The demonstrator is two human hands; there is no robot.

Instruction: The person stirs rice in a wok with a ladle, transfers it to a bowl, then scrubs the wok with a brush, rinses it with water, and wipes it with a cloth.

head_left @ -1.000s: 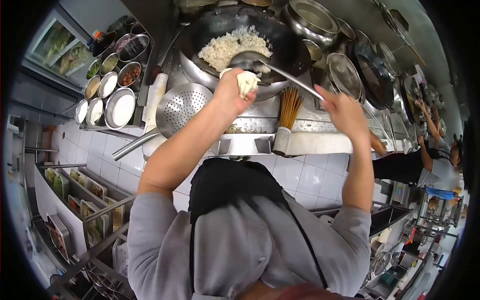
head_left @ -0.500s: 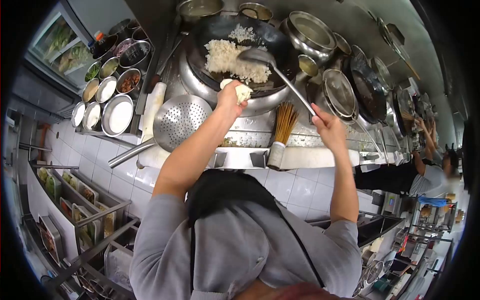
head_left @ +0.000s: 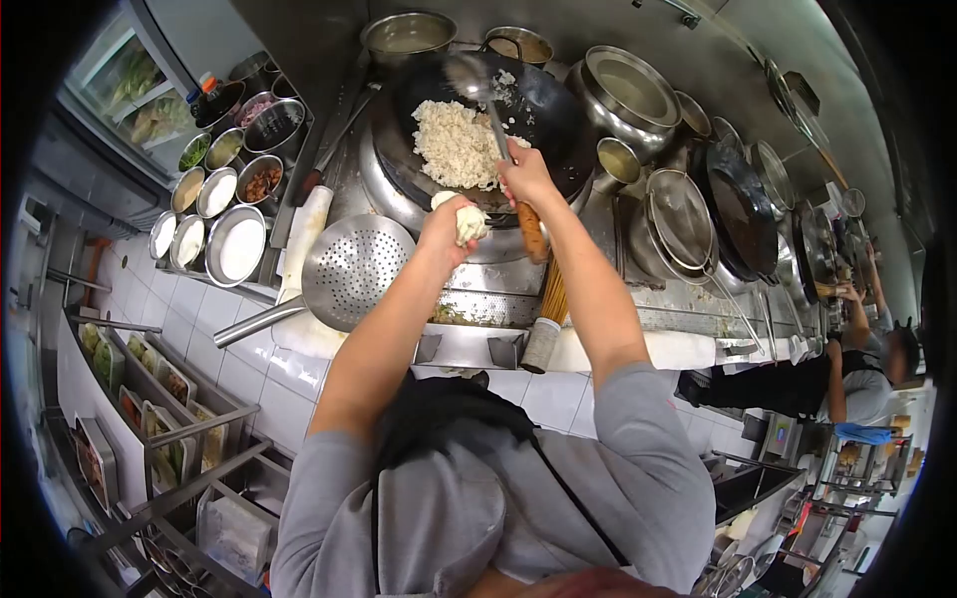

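Observation:
A black wok sits on the stove ring with a mound of rice in its left and middle part. My left hand is closed around a crumpled pale cloth at the wok's near rim. In my right hand is a ladle, gripped low on its shaft above the brown wooden handle end. The ladle's bowl is smeared by motion at the wok's far side, beyond the rice, near some scattered grains.
A perforated strainer lies left of my left forearm. A bamboo brush stands partly behind my right arm. Ingredient tubs are at left. Metal pots and a mesh strainer are right. Another person works far right.
My right hand has moved left and forward over the wok, carrying the ladle's bowl to the far side. The rice is more gathered. My left hand stays at the near rim with the cloth.

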